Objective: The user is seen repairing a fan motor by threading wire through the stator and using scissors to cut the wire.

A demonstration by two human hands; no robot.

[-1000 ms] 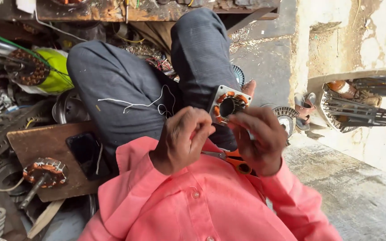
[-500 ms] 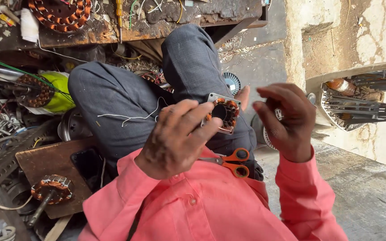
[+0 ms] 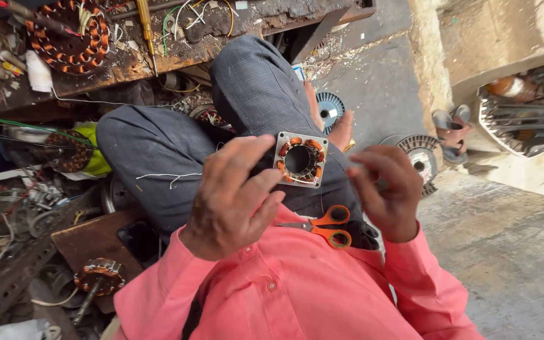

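Left hand (image 3: 234, 198) grips the stator (image 3: 300, 160) over the lap, centre scene. Right hand (image 3: 385, 189) pinches something thin, perhaps wire. Stator looks rigid and weighty, its windings fragile; hold the square frame's edges.

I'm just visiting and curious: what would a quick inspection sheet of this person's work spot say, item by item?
Surface: rough grey concrete floor; the person sits on it, working over the lap.
Job's things: square motor stator with copper coils, held up by the left hand.
Clutter: orange scissors on the pink shirt; a big winding ring on the worn bench; a rotor on a wooden board.
Grip: left hand closed on the stator's edge; right hand apart from it, fingers pinched, anything in them too small to tell.
Cables: loose wires on the bench and at the left.
Surroundings: sandals by a crumbling wall.
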